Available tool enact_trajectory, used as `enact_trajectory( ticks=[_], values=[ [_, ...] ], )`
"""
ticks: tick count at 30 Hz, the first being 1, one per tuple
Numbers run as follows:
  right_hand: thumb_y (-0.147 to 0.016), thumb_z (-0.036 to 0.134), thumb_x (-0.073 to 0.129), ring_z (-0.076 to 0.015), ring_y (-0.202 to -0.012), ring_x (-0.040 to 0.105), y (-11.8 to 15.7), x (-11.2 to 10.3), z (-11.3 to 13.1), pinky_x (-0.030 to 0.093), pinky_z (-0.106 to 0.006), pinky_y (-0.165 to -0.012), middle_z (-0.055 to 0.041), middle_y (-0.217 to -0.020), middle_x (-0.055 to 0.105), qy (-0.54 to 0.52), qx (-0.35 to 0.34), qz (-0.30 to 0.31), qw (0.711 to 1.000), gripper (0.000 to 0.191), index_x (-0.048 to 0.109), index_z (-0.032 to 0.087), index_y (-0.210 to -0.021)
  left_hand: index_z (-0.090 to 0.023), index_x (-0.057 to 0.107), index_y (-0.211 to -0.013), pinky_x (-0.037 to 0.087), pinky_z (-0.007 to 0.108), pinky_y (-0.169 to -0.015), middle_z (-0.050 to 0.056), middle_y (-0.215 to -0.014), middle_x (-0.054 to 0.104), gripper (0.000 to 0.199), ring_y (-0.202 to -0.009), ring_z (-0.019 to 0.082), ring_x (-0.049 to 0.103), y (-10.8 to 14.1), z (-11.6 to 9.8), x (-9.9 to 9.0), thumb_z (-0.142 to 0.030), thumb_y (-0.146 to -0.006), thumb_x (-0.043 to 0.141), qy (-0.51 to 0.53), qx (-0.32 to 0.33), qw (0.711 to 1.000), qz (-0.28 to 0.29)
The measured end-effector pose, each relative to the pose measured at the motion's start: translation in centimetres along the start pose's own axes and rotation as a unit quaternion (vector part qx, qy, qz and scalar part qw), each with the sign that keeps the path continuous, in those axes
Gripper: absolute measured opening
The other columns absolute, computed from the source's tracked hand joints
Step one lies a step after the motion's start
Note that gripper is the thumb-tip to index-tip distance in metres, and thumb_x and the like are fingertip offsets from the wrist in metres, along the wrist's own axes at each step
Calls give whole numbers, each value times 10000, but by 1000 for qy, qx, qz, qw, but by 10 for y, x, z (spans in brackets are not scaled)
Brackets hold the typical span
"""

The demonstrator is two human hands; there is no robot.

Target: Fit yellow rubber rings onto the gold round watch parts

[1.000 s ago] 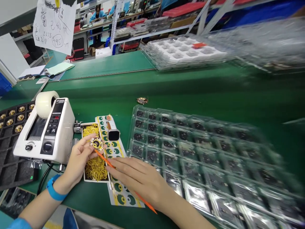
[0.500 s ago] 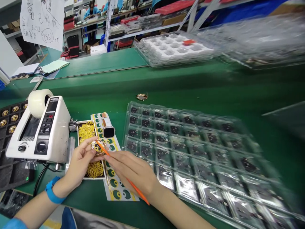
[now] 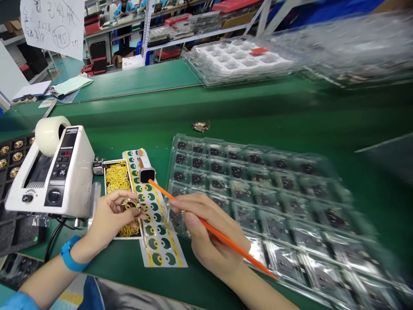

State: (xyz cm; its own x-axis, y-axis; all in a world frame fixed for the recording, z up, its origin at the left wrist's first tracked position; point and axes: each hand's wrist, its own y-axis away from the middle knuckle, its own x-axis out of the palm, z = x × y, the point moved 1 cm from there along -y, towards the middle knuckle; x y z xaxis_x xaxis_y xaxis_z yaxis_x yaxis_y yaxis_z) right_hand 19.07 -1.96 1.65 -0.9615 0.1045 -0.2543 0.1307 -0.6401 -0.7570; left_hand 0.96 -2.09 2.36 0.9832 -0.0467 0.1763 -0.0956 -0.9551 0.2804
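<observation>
Pinched in my left hand (image 3: 112, 215) is a small round gold-rimmed part (image 3: 131, 206), held above a white box (image 3: 141, 232) of yellow ring-shaped pieces (image 3: 118, 174). My right hand (image 3: 209, 234) grips a thin orange stick (image 3: 222, 237), its tip beside the dark square face of a watch-like item (image 3: 147, 175). Under that item lies a white sheet (image 3: 167, 247) with green and yellow stickers. My right hand is over the left edge of a clear tray (image 3: 274, 193) of dark parts.
A white tape dispenser (image 3: 72, 172) stands at left, beside a black tray (image 3: 19, 232) with gold round parts. Another round metal part (image 3: 200, 126) lies behind the clear tray. Stacked plastic trays (image 3: 238, 60) sit on the rear ledge. People work in the background.
My right hand has moved right with the orange stick, whose tip has left the round part. The round part is now tilted in my left hand. The view has shifted slightly.
</observation>
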Motion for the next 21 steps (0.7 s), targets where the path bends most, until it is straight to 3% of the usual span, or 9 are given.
enact_trajectory(
  ticks=[2, 5, 7, 10, 14, 18, 21],
  values=[
    [-944, 104, 403, -174, -758, 576, 1, 0, -2, 477, -300, -607, -70, -864, 582, 3, 16, -7, 1000, 245, 614, 191, -1033, -159, 602, -790, 423, 143, -382, -2, -709, 652, 181, -580, 160, 689, 1, -1, 0, -144, -641, 705, -32, 4, 999, 4],
    [-988, 174, 331, -170, -777, 560, 2, 3, -3, 467, -298, -638, -64, -845, 553, 20, 17, 10, 1000, 285, 559, 186, -817, -161, 589, -760, 364, 131, -347, -12, -690, 632, 120, -518, 129, 662, 3, -1, 2, -131, -666, 658, -65, 28, 997, 9],
    [-1002, 180, 305, -144, -676, 534, 3, 8, -2, 444, -263, -582, -28, -725, 520, 19, 5, 34, 999, 304, 469, 196, -746, -164, 595, -770, 391, 140, -363, -13, -692, 633, 82, -498, 110, 643, 4, 0, 3, -157, -703, 641, -71, 51, 996, 5],
    [-991, 156, 382, -113, -521, 460, 6, 18, 1, 372, -227, -465, 12, -623, 497, 76, -22, 69, 995, 211, 486, 193, -811, -174, 630, -842, 493, 169, -455, 1, -765, 666, 94, -525, 95, 630, 6, 4, 4, -198, -751, 627, -83, 81, 993, -6],
    [-931, 111, 511, -111, -537, 524, 10, 27, 1, 396, -221, -470, -17, -684, 573, 156, -12, 71, 985, 89, 551, 155, -865, -213, 650, -1004, 530, 152, -570, 12, -914, 710, 275, -662, 96, 665, 10, 13, 5, -115, -754, 587, -159, 120, 980, -6],
    [-922, 111, 517, -133, -598, 596, 14, 29, -1, 452, -231, -525, -37, -715, 614, 165, 29, 68, 983, 98, 590, 141, -865, -241, 597, -1126, 555, 182, -770, 25, -1103, 691, 430, -952, 139, 681, 12, 20, 6, -46, -753, 509, -215, 191, 958, 0],
    [-923, 112, 506, -130, -604, 599, 13, 30, -1, 456, -226, -526, -32, -709, 622, 158, 51, 65, 984, 119, 609, 140, -870, -240, 543, -1192, 565, 218, -816, 47, -1161, 674, 463, -1021, 160, 669, 14, 24, 7, -43, -777, 487, -243, 220, 945, 8]
  ],
)
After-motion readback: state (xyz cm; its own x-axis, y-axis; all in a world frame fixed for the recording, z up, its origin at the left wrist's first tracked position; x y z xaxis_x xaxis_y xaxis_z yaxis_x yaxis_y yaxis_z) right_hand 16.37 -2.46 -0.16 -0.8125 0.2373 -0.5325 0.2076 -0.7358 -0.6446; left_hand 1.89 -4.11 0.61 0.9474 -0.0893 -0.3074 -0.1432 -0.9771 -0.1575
